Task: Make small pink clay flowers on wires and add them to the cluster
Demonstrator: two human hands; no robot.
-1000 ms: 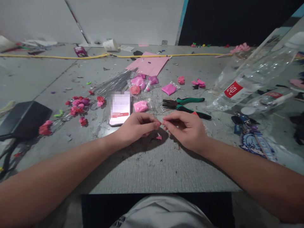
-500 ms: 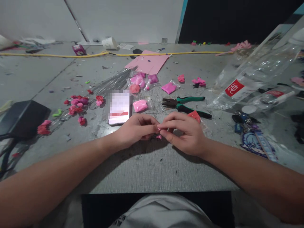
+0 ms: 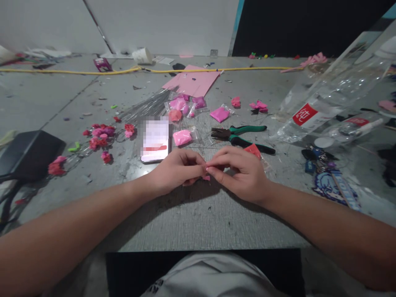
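Note:
My left hand (image 3: 181, 168) and my right hand (image 3: 243, 172) meet fingertip to fingertip above the table's near part. Both are closed in a pinch on a small piece of pink modelling clay (image 3: 206, 178). Most of that piece is hidden behind the fingers, with a bit showing just below the left fingertips. Beyond my right hand lie pliers (image 3: 230, 134) with green and black handles. A red clay packet (image 3: 253, 151) sits against the back of that hand. A phone (image 3: 154, 140) with a lit screen lies past my left wrist, beside a bag of pink clay (image 3: 183, 137).
Small red and pink clay flowers (image 3: 100, 134) on wires lie at left, near a black box-like object (image 3: 34, 154). More clay bags (image 3: 220, 114) and pink paper (image 3: 193, 81) lie farther back. Plastic bottles (image 3: 309, 115) and keychains (image 3: 332, 185) are at right. A yellow cable (image 3: 247, 69) crosses the back.
The fingertips have shifted very slightly around the pink clay, and its visible bit sits a little differently. Everything else stays in place.

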